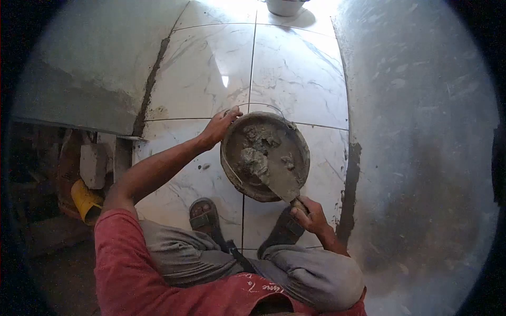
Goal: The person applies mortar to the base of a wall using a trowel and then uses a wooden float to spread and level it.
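Note:
A round bucket point(227, 167) crusted with mortar stands on the floor in front of my feet. Wet grey mortar point(258, 138) lies inside it, lumpy near the middle and smeared along the wall. My left hand point(224, 124) grips the bucket's upper left rim. In my right hand point(311, 215) is the handle of a trowel point(284, 184), whose blade reaches over the near right rim into the bucket. A lump of mortar sits at the blade's far end, and the tip is hidden under it. The thin wire handle of the bucket shows at the far side.
White marbled tiles point(197, 68) cover the narrow floor between a left wall point(100, 58) and a right wall point(421, 131). Another bucket point(284, 6) stands at the far end. A yellow pipe point(86, 200) and a grey block point(94, 166) are at the left.

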`<action>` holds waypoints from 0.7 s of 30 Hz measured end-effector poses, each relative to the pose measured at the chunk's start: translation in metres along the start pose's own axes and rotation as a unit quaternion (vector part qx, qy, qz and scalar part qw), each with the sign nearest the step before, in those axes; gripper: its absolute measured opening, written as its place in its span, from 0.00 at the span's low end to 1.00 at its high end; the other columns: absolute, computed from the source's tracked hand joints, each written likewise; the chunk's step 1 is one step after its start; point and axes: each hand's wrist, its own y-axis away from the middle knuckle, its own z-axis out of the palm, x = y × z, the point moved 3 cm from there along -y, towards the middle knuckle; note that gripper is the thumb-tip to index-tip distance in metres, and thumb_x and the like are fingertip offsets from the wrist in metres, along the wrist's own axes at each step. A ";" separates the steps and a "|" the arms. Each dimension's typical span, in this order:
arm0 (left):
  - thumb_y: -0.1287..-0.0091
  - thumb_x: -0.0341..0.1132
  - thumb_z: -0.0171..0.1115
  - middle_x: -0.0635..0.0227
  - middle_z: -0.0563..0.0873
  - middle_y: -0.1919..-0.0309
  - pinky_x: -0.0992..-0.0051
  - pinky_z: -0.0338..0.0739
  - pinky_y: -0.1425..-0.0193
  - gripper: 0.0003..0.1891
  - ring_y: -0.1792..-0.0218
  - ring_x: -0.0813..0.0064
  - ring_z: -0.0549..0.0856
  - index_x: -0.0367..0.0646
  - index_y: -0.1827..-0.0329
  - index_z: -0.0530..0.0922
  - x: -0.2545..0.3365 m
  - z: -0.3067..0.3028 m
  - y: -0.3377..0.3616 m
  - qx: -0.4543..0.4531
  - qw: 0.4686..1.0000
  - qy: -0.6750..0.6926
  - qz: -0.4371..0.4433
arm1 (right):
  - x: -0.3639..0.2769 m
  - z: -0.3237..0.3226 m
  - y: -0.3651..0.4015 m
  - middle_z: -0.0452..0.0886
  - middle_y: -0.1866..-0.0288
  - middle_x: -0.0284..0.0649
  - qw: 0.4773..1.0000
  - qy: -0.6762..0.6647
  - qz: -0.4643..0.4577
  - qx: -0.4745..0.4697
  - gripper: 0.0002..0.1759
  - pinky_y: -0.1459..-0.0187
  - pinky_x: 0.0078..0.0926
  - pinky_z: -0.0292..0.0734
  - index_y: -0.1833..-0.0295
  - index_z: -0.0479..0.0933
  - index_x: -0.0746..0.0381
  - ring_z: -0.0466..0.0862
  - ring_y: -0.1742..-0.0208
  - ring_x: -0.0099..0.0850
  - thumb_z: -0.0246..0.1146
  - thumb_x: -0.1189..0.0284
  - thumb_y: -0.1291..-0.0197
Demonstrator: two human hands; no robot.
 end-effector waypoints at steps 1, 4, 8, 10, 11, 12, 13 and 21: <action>0.31 0.60 0.42 0.54 0.79 0.52 0.70 0.71 0.44 0.35 0.50 0.68 0.78 0.31 0.44 0.71 -0.001 0.000 -0.001 0.000 1.000 -0.003 0.000 | 0.000 0.000 0.000 0.80 0.56 0.55 1.000 0.004 -0.019 0.002 0.25 0.51 0.37 0.74 0.45 0.71 0.69 0.81 0.54 0.48 0.62 0.62 0.40; 0.31 0.61 0.41 0.51 0.79 0.54 0.71 0.72 0.45 0.36 0.51 0.67 0.79 0.30 0.44 0.70 -0.002 0.000 -0.002 0.003 1.000 -0.008 0.006 | -0.002 -0.004 -0.002 0.80 0.56 0.55 0.999 0.022 -0.042 0.002 0.25 0.52 0.37 0.75 0.45 0.71 0.69 0.81 0.55 0.49 0.62 0.62 0.41; 0.30 0.61 0.39 0.53 0.80 0.57 0.70 0.73 0.48 0.34 0.56 0.68 0.80 0.32 0.46 0.72 -0.006 -0.001 -0.003 0.012 0.999 -0.032 0.022 | -0.015 -0.008 -0.003 0.80 0.58 0.55 0.995 0.026 -0.088 0.025 0.24 0.55 0.38 0.76 0.47 0.72 0.69 0.81 0.57 0.51 0.63 0.63 0.43; 0.29 0.60 0.38 0.57 0.81 0.60 0.70 0.74 0.51 0.32 0.59 0.69 0.80 0.35 0.48 0.73 -0.007 -0.002 -0.005 0.020 0.999 -0.036 0.031 | -0.012 -0.008 -0.006 0.80 0.59 0.55 0.995 0.046 -0.088 0.026 0.23 0.56 0.38 0.76 0.48 0.73 0.68 0.81 0.58 0.50 0.65 0.63 0.44; 0.30 0.60 0.39 0.54 0.81 0.57 0.70 0.73 0.49 0.34 0.56 0.68 0.80 0.33 0.47 0.72 -0.004 -0.001 -0.003 0.012 1.000 -0.018 0.018 | -0.009 -0.008 -0.007 0.80 0.60 0.54 0.993 0.068 -0.088 0.028 0.23 0.56 0.38 0.77 0.50 0.74 0.68 0.82 0.59 0.50 0.66 0.64 0.45; 0.30 0.61 0.40 0.51 0.80 0.55 0.70 0.72 0.47 0.35 0.52 0.66 0.79 0.30 0.45 0.71 -0.001 0.001 -0.001 0.002 1.000 0.000 0.005 | -0.005 -0.007 -0.007 0.80 0.60 0.54 0.993 0.068 -0.087 0.032 0.23 0.56 0.38 0.77 0.50 0.74 0.68 0.82 0.59 0.50 0.66 0.64 0.45; 0.30 0.61 0.40 0.51 0.80 0.55 0.70 0.72 0.47 0.35 0.52 0.66 0.79 0.30 0.45 0.71 -0.001 0.001 -0.001 -0.002 1.000 -0.002 0.008 | -0.001 -0.004 -0.007 0.80 0.60 0.53 0.989 0.082 -0.102 0.062 0.23 0.57 0.38 0.77 0.50 0.74 0.67 0.82 0.59 0.50 0.66 0.64 0.46; 0.27 0.55 0.38 0.57 0.81 0.57 0.72 0.71 0.47 0.30 0.56 0.71 0.79 0.33 0.49 0.75 -0.011 0.002 -0.005 0.016 0.999 -0.016 0.033 | 0.005 0.001 0.001 0.79 0.62 0.52 0.985 0.058 -0.070 0.148 0.24 0.60 0.37 0.78 0.50 0.74 0.67 0.83 0.60 0.46 0.67 0.62 0.46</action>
